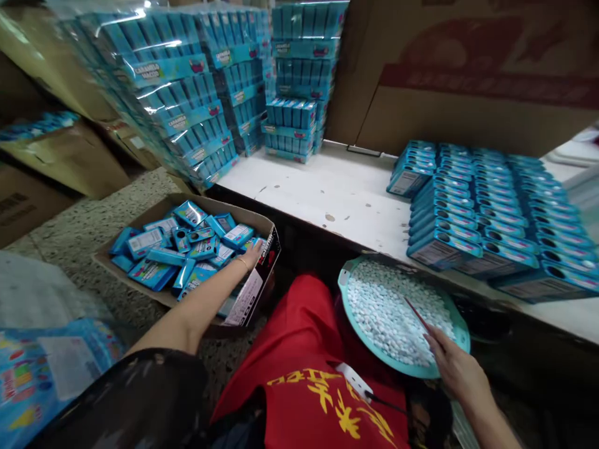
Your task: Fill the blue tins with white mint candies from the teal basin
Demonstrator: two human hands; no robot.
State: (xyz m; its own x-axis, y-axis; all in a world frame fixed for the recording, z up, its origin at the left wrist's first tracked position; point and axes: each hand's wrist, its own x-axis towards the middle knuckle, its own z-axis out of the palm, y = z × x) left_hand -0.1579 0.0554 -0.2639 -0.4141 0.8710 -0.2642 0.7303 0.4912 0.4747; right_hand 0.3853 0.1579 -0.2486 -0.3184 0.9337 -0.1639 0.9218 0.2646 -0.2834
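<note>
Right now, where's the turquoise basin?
The turquoise basin is right of centre in the head view, between the red cloth and the white table, by the right hand.

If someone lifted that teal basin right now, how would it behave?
The teal basin would probably feel heavy, since small pale pellets spread across nearly its whole width. They would likely slide or spill if it tilted, as no lid covers them. Its evenly curved rim seems stiff.

Left hand [253,252] touching blue boxes [145,242] in carton [250,296]. Right hand [449,362] holding thin stick [415,312] over basin [345,290] of white pellets [388,305]. Box rows [449,243] standing on table [322,193].
</note>
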